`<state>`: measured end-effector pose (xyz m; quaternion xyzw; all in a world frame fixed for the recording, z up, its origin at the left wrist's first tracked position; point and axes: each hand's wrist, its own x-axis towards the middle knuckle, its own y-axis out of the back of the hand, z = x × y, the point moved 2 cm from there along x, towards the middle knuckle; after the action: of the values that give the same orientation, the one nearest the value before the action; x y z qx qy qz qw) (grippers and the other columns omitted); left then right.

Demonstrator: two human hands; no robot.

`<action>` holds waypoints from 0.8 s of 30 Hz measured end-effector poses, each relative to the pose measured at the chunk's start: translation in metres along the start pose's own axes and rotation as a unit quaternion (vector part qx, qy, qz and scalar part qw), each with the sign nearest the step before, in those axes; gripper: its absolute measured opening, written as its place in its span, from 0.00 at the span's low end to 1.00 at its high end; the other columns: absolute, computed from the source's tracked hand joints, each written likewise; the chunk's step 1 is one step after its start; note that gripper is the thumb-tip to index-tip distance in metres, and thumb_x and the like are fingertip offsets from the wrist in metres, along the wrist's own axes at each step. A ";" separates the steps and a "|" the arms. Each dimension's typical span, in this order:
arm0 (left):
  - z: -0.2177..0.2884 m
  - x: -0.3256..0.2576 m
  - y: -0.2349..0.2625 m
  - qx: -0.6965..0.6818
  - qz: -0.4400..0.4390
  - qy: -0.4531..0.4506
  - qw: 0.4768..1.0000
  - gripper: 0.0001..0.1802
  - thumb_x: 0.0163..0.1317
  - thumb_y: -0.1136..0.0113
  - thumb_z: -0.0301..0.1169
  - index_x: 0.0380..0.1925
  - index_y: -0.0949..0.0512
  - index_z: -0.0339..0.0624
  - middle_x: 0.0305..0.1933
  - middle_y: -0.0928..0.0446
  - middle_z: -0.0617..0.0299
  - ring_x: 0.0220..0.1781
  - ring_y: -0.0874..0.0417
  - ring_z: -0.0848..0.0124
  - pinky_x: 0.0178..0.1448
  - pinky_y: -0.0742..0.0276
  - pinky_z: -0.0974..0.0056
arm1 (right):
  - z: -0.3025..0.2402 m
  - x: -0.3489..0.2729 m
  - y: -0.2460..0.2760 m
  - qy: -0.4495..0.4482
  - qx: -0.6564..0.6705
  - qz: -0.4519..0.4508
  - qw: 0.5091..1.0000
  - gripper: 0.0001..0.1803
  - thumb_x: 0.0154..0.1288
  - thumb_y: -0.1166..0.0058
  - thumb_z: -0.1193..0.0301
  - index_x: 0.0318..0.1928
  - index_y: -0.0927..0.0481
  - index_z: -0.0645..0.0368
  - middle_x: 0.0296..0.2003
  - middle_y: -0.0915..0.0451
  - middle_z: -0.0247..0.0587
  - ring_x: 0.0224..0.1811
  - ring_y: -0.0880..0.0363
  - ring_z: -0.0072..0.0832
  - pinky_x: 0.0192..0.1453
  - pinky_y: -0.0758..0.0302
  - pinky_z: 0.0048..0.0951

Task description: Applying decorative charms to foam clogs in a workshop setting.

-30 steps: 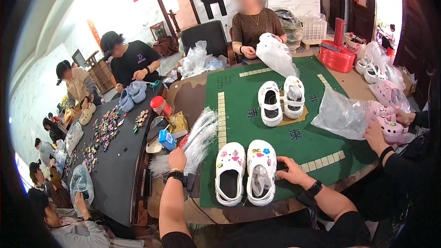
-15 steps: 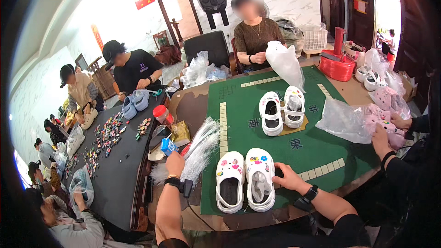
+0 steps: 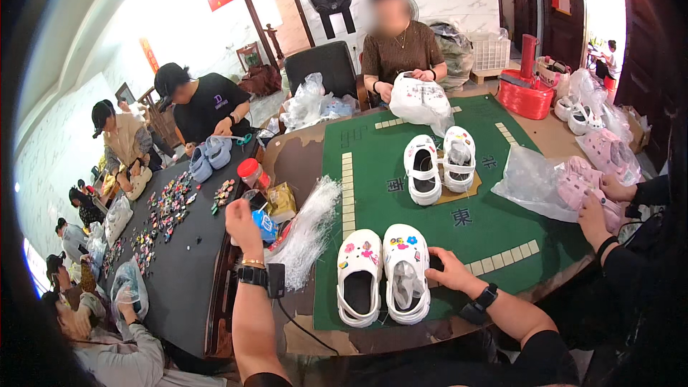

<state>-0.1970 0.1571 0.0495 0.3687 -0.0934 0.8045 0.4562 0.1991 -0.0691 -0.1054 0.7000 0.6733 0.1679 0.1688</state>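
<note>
A pair of white clogs with colourful charms stands near me on the green mat: the left clog (image 3: 358,261) and the right clog (image 3: 406,254). Clear plastic is stuffed in the right one. Against its outer side is my right hand (image 3: 451,272), thumb and finger curled round a small dark patch I cannot make out. My left hand (image 3: 244,228) is raised, fingers closed together; what they hold, if anything, is hidden. Beside it lie a blue packet (image 3: 264,226) and a bundle of thin white plastic ties (image 3: 308,233).
Another charm-covered white pair (image 3: 421,172) stands farther back. Across the table a person bags white shoes (image 3: 419,97). At right, another person's hands handle a pink clog (image 3: 577,186) and a bag. Several loose charms (image 3: 172,201) cover the dark table at left, near a red-lidded jar (image 3: 251,172).
My left hand has risen and moved left, away from the blue packet. My right hand stays by the clog. The person opposite has lowered the bag, with shoes now showing in it.
</note>
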 end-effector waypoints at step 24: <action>0.093 -0.076 0.006 -0.051 -0.437 0.024 0.897 0.09 0.66 0.51 0.24 0.43 0.25 0.35 0.26 0.22 0.62 0.27 0.22 0.76 0.33 0.26 0.69 | -0.192 0.136 -0.092 0.279 0.077 -0.203 0.935 0.18 0.68 0.53 0.70 0.56 0.25 0.60 0.36 0.17 0.45 0.37 0.19 0.31 0.45 0.23 0.32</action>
<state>-0.1310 0.0580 0.0654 0.3289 0.0476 0.5266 0.7824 0.0336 0.0719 0.0236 0.4842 0.8318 0.2668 -0.0496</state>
